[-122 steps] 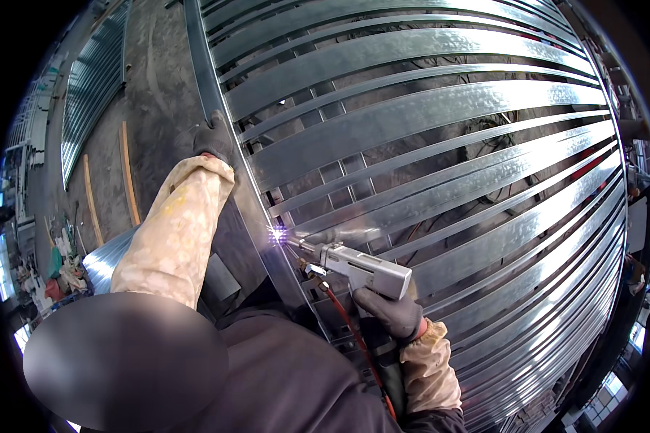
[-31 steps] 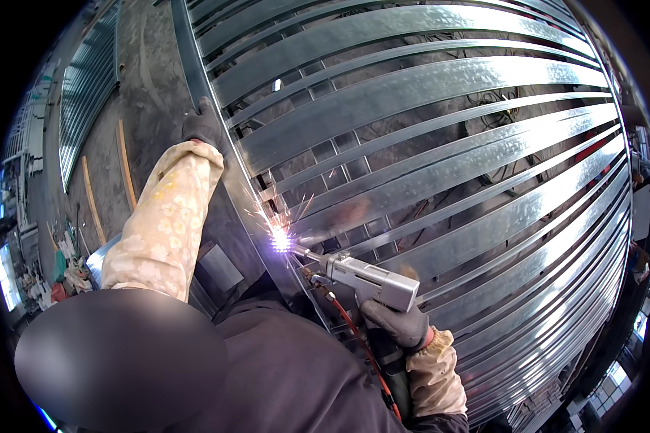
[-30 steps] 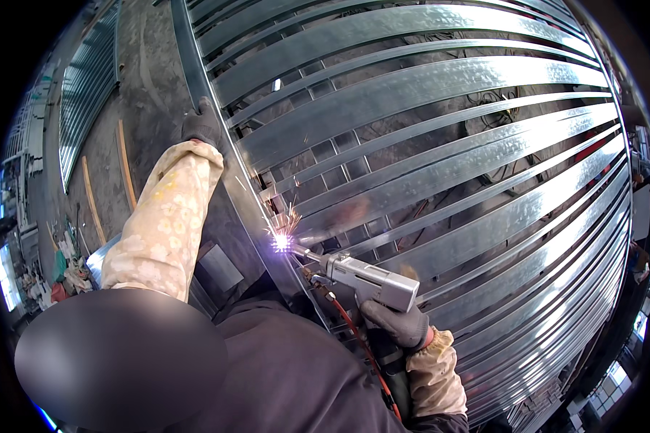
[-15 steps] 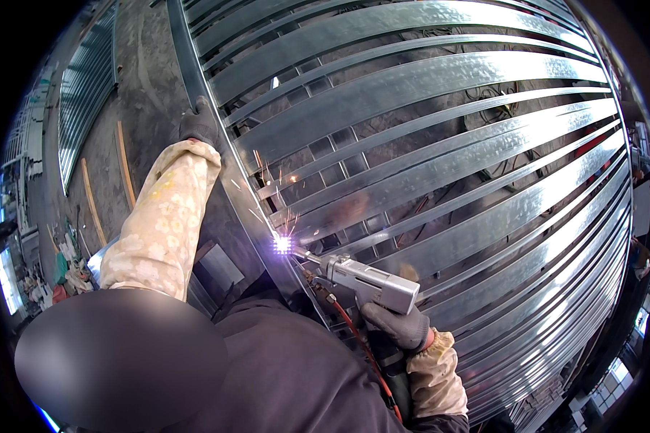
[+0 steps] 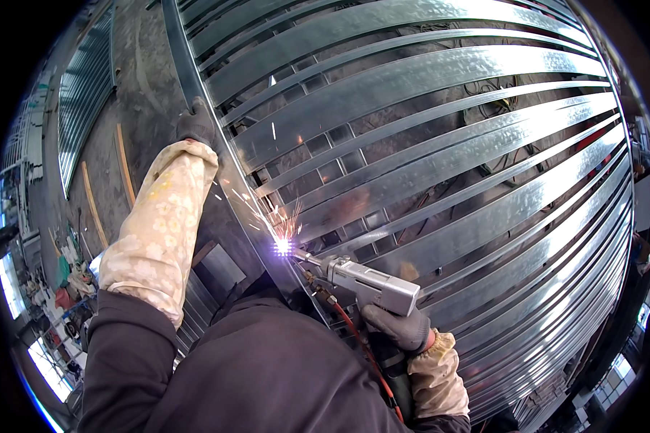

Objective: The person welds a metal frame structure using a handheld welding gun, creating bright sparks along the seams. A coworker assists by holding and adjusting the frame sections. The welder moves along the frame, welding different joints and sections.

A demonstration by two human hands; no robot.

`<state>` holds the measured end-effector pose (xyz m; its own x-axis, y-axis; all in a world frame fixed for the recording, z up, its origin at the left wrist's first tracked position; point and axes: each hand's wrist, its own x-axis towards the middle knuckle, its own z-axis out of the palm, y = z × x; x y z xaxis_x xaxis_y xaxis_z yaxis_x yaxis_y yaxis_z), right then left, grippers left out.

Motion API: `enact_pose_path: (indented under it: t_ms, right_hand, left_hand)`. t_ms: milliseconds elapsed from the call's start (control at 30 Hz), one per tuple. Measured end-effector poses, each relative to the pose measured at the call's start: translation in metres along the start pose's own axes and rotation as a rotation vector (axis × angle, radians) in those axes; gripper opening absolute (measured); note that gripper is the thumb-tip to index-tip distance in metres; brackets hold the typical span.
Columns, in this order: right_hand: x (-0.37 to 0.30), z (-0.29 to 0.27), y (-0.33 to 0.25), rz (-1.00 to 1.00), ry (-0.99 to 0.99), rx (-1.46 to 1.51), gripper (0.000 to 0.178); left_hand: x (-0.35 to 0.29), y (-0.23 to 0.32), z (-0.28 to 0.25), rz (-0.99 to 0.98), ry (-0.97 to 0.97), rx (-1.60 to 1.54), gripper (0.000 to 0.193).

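My right hand (image 5: 401, 328), in a dark glove, is wrapped round the grip of a silver handheld welding gun (image 5: 372, 283). The gun's thin nozzle points left at a bright violet-white glow on the inner edge of a long metal side rail (image 5: 251, 211), with orange sparks flying up from it. Farther along the same rail, my left hand (image 5: 196, 124), also gloved, grips its edge, some of the fingers hidden. Shiny metal slats (image 5: 426, 81) run across from this rail to the right. A red hose (image 5: 354, 335) passes below the gun.
Cables (image 5: 495, 108) lie on the floor under the slats. On the left are wooden strips (image 5: 125, 164) and another slatted metal panel (image 5: 87, 101). A pale flat plate (image 5: 219, 265) lies beside the rail, near my body. Cluttered goods (image 5: 68, 289) stand at the far left.
The sparks at the glow have spread into a wider fan. My left upper sleeve now shows where a dark blurred shape was. Both hands keep nearly the same places.
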<state>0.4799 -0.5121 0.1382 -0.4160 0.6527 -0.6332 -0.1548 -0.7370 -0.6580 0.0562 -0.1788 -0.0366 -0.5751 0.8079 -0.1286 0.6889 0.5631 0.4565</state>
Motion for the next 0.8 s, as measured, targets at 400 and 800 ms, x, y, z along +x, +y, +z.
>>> enact_pose_path:
  t_ms: [400,800]
  right_hand:
    - [-0.005,-0.003,0.012,0.100,-0.015,0.080,0.033]
    - [-0.021,-0.001,0.005,0.057,-0.016,0.111,0.050]
  left_hand:
    - [-0.004,0.006,-0.001,-0.024,-0.034,-0.029,0.077]
    - [-0.015,0.017,-0.009,0.011,0.009,0.003,0.075]
